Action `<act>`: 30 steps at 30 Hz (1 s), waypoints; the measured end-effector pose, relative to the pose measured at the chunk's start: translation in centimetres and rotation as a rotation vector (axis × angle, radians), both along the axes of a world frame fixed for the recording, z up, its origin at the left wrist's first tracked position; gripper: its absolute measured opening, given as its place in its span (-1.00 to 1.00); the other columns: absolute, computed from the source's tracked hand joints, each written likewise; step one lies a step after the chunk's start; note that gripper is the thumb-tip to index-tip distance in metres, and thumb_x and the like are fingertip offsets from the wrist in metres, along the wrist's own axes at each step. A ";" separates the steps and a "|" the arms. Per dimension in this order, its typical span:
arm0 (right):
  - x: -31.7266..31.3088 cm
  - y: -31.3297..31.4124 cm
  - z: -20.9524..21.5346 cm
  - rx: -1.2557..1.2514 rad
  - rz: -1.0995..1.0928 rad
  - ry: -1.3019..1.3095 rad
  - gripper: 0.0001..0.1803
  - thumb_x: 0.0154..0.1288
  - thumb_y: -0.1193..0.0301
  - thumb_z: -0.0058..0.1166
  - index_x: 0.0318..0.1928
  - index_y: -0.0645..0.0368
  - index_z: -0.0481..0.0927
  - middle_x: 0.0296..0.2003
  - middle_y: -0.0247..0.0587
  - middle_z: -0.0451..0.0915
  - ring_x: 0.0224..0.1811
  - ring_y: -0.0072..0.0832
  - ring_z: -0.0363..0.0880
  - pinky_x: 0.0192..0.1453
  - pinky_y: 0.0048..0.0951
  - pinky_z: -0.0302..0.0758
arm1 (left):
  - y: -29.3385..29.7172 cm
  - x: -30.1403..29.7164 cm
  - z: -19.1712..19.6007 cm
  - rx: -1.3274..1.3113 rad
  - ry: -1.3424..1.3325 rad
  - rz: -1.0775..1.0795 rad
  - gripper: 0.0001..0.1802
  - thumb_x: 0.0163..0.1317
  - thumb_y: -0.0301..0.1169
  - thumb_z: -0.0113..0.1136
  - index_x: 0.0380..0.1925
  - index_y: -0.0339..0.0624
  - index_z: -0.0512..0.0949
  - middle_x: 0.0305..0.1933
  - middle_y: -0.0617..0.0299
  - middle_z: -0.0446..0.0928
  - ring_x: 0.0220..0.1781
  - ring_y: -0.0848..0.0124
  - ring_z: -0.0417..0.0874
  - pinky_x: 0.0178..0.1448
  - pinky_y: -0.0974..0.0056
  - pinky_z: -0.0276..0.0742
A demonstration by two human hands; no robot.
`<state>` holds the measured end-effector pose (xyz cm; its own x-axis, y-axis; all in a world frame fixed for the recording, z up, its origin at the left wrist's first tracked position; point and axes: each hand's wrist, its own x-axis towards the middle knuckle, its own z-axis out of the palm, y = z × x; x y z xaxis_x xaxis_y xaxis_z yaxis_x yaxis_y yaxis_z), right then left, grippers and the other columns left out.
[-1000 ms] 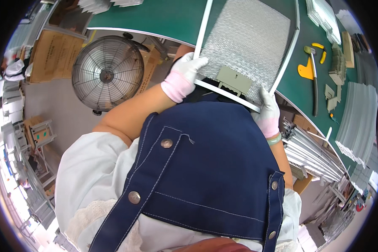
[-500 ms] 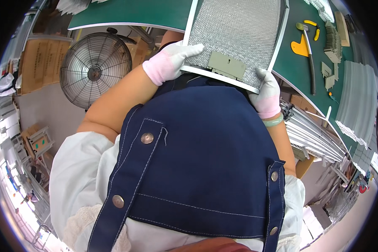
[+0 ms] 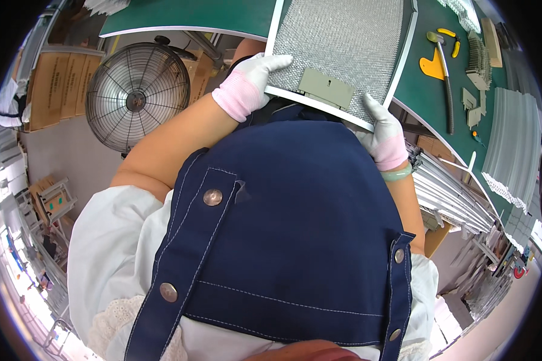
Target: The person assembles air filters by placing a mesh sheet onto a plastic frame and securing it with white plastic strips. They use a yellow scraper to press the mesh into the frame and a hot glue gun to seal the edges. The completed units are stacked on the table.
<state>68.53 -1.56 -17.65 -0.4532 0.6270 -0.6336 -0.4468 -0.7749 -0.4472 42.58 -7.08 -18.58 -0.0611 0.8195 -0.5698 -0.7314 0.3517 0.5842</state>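
The mesh filter panel [image 3: 343, 48] has slid further onto the green table [image 3: 193, 15]; left hand [image 3: 253, 81] and right hand [image 3: 382, 135] still clasp its near corners.

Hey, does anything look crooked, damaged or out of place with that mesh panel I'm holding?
Nothing stands out. The mesh filter panel looks flat and undented, gripped at its near edge by the left hand and the right hand.

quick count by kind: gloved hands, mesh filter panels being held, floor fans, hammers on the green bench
gloved hands: 2, left hand and right hand
mesh filter panel: 1
floor fan: 1
hammer: 1
total: 5
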 end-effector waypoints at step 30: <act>0.8 0.0 -1.5 0.564 -0.021 -0.500 -0.71 0.51 0.31 0.01 0.02 0.31 0.53 -0.32 -0.39 0.49 -0.30 -0.59 0.41 -0.18 -0.50 0.40 | 0.1 -2.3 0.9 0.221 0.570 -0.335 -0.61 0.44 -0.30 0.12 0.06 -0.44 0.49 -0.02 0.11 0.62 0.01 0.41 0.62 0.16 0.30 0.53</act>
<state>69.37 -1.54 -19.11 -0.1802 0.9228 -0.3406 -0.0986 -0.3615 -0.9271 40.24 -6.96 -17.65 -0.0245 0.9396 -0.3415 -0.1625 0.3334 0.9287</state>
